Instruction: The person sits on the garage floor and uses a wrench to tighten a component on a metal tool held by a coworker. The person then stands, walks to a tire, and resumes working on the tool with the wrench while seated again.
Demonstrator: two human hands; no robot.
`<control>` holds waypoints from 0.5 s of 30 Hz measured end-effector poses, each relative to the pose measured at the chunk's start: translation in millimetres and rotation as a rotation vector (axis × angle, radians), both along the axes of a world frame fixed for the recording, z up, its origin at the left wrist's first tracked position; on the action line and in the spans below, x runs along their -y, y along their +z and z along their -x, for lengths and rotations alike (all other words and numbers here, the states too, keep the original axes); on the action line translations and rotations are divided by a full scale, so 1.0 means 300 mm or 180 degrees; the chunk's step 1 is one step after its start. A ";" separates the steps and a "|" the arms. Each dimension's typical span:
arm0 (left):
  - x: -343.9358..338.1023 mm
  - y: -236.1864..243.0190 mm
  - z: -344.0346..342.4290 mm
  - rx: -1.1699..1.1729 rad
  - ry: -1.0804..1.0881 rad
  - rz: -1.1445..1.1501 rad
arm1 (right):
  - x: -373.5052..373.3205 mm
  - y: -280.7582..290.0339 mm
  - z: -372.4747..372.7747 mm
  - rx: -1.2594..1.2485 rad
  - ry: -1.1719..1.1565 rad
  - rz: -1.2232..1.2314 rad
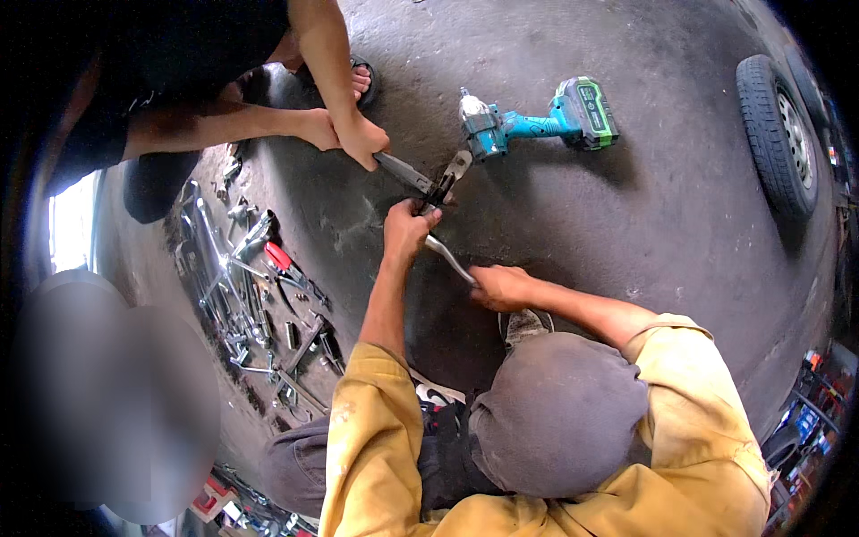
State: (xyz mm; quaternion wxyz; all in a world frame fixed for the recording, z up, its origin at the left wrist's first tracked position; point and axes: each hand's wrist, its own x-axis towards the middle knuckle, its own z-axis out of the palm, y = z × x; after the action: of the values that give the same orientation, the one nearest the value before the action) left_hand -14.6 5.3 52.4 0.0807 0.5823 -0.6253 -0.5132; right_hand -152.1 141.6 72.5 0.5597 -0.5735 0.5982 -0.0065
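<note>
I've got the left hand (409, 230) pinching the dark metal joint (438, 193) over the floor (573, 233) and the right hand (504, 288) wrapped round the silver handle (452, 259) below it, which I'd guess is stiff, hefty and kinda slick, so grab near the end.

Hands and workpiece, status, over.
Left hand gripping jointed metal part. Right hand around curved metal handle. Co-worker's hands on gray bar. Cordless impact wrench close by.
</note>
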 end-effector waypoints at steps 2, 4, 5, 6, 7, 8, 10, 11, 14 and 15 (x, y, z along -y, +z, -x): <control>0.001 -0.059 0.004 0.0008 0.0126 0.0315 | -0.005 -0.017 0.011 -0.0371 0.0159 -0.0149; -0.021 -0.080 -0.025 -0.0012 0.0206 0.0468 | 0.076 0.148 -0.008 0.0403 -0.0158 -0.0428; -0.012 -0.058 -0.020 0.0004 0.0368 0.0291 | 0.123 0.207 -0.019 0.1007 -0.0603 -0.0852; 0.010 -0.038 -0.007 -0.0128 0.0533 0.0165 | 0.193 0.244 -0.009 0.1526 -0.1058 -0.1151; 0.017 -0.029 -0.004 -0.0255 0.0699 0.0042 | 0.220 0.255 -0.007 0.2049 -0.1516 -0.1443; 0.006 -0.030 -0.010 0.0163 0.0562 0.0007 | 0.191 0.184 -0.028 0.2178 -0.1628 -0.1361; -0.005 -0.040 -0.001 -0.0163 0.0385 0.0066 | 0.072 -0.021 -0.005 0.1308 -0.0504 -0.0356; 0.003 -0.098 -0.029 -0.0299 0.0203 0.0079 | 0.001 -0.126 -0.016 0.0676 -0.0162 0.0308; 0.033 -0.099 -0.053 -0.0779 -0.0074 -0.0887 | 0.000 -0.059 0.012 -0.0302 0.0090 0.0230; 0.051 -0.082 -0.037 -0.0937 -0.0109 -0.1164 | 0.028 -0.043 0.017 -0.0019 -0.0033 0.0337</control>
State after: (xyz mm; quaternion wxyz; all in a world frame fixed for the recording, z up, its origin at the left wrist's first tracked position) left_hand -3.6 -10.0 27.8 0.0554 0.4955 -0.5132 -0.6986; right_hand -157.2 133.1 59.7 0.5268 -0.5993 0.6016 -0.0393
